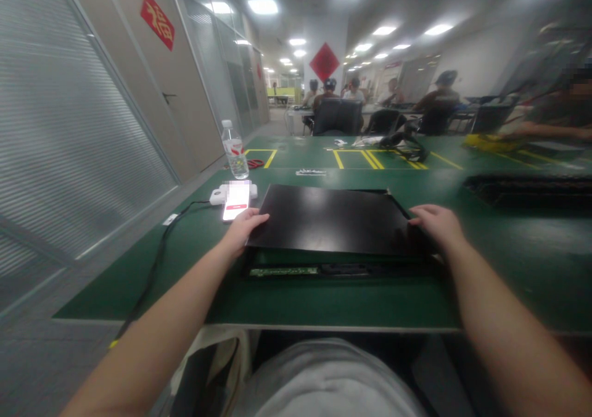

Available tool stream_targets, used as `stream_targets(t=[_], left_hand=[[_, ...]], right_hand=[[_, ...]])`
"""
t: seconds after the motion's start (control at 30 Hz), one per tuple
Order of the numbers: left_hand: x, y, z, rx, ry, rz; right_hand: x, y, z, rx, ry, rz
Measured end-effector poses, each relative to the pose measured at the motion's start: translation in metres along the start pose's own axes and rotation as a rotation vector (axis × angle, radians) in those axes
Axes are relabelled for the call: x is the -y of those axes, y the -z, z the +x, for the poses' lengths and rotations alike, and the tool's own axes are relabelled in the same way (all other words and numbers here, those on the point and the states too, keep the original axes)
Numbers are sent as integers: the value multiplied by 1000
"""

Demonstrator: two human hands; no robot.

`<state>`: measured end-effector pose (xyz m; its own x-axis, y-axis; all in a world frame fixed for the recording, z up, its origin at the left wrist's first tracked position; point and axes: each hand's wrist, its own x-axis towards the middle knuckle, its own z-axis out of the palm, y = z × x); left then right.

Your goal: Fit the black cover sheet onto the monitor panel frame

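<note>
At far left, beyond the green counter (124,284), a glass partition (78,115), then a door (189,108) bearing a red diamond sign (158,21). Along the counter's left side, a black cable (157,263) running up to a white power strip (216,197). Just beside that, a lit phone (235,213) lying face up, partly pixelated; behind, an upright clear bottle (237,156) next to red-handled scissors (256,163).

Then the left hand (241,229), nearly closed on the left edge of a black panel (328,219), thumb on top, other fingers mostly hidden. At mid-counter, that panel, held between 2 hands, slightly tilted above a dark frame (370,271) with a green circuit strip (283,271) near the front.

Right hand (437,222) at the panel's right edge, fingers curled and nearly closed on it. Well apart, farther right, a long dark object (522,189), blurred; behind that, a yellow object (488,143) and, at far right, a person (555,108).
</note>
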<state>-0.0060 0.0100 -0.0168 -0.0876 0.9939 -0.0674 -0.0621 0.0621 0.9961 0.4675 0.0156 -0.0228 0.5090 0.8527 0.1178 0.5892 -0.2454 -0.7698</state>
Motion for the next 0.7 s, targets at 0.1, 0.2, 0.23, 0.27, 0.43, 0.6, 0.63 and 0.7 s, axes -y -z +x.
stream_targets(t=[0.1, 0.2, 0.23, 0.27, 0.43, 0.6, 0.63, 0.7], left_hand=[[-3, -3, -3, -18, -4, 22], [-6, -5, -5, -29, -18, 60], [-6, -6, -5, -33, -28, 69], [-6, -6, -5, -40, -43, 74], [-2, -5, 0, -78, -99, 69], [1, -3, 1, -83, -109, 79], [1, -4, 1, -87, -109, 83], [-1, -5, 0, -95, -113, 91]], right_hand=[[1, 0, 0, -4, -6, -7], [1, 0, 1, -4, -4, -23], [1, 0, 1, 0, -9, -30], [1, 0, 1, 3, -16, -37], [0, 0, 1, 1, -17, -47], [2, 0, -1, -16, 5, -63], [2, 0, -1, -13, 7, -73], [3, 0, -2, -9, 11, -91]])
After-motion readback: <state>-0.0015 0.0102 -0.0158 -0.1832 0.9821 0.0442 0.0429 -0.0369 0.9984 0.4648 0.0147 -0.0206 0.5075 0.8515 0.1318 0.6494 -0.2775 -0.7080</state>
